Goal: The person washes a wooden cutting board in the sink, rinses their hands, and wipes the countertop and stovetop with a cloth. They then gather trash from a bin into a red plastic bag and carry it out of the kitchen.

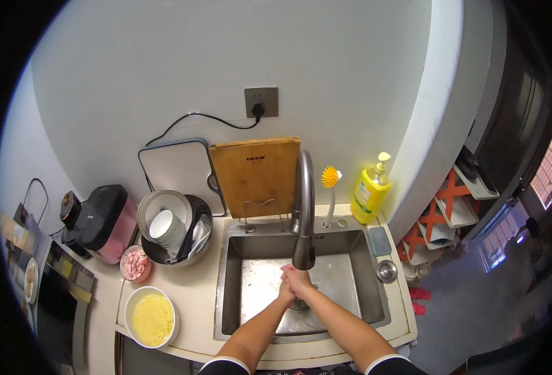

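My left hand and my right hand are pressed together, fingers folded against each other, over the stainless steel sink. Directly above them hangs the spout of the brushed metal faucet, which hides part of the fingers. No object shows between the palms. Beneath my wrists, the dark drain is partly covered. The sink floor looks wet and shiny; whether water is flowing cannot be made out.
Left of the sink stand a white bowl of yellow shreds in liquid, a bowl of pinkish meat and a dish-filled basin. Behind are a wooden cutting board, a dish brush and a yellow pump bottle.
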Demonstrator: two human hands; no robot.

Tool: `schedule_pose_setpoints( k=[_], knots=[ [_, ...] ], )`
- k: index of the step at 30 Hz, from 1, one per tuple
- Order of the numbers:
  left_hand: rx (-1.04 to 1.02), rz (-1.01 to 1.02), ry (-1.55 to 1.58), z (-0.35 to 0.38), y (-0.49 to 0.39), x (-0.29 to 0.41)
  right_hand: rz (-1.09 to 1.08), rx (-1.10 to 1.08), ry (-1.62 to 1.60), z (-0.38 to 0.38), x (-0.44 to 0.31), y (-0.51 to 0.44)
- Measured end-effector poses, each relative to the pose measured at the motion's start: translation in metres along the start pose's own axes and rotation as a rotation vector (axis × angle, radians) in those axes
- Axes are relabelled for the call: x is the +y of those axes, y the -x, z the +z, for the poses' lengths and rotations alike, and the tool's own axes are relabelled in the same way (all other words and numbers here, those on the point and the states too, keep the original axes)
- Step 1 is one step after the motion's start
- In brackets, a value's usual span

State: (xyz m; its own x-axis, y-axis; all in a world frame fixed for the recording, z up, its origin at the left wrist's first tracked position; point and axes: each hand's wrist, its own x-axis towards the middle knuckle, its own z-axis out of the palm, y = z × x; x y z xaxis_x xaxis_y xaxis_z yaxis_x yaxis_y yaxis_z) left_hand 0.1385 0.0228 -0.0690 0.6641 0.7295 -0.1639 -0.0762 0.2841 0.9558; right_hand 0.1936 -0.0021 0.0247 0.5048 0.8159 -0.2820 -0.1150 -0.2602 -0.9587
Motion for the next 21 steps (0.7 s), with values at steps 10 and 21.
schedule_pose_setpoints(
  k=[10, 21],
  knots=[
    [0.102, -0.149, -0.813, 0.019, 0.006, 0.045, -0.310, 0.340, 0.588, -0.050, 0.025, 0.025],
    [0.385, -0.138, -0.064, 0.029, 0.029, 0.071, 0.324, 0.171, -0.601, -0.033, 0.075, 0.022]
  ],
)
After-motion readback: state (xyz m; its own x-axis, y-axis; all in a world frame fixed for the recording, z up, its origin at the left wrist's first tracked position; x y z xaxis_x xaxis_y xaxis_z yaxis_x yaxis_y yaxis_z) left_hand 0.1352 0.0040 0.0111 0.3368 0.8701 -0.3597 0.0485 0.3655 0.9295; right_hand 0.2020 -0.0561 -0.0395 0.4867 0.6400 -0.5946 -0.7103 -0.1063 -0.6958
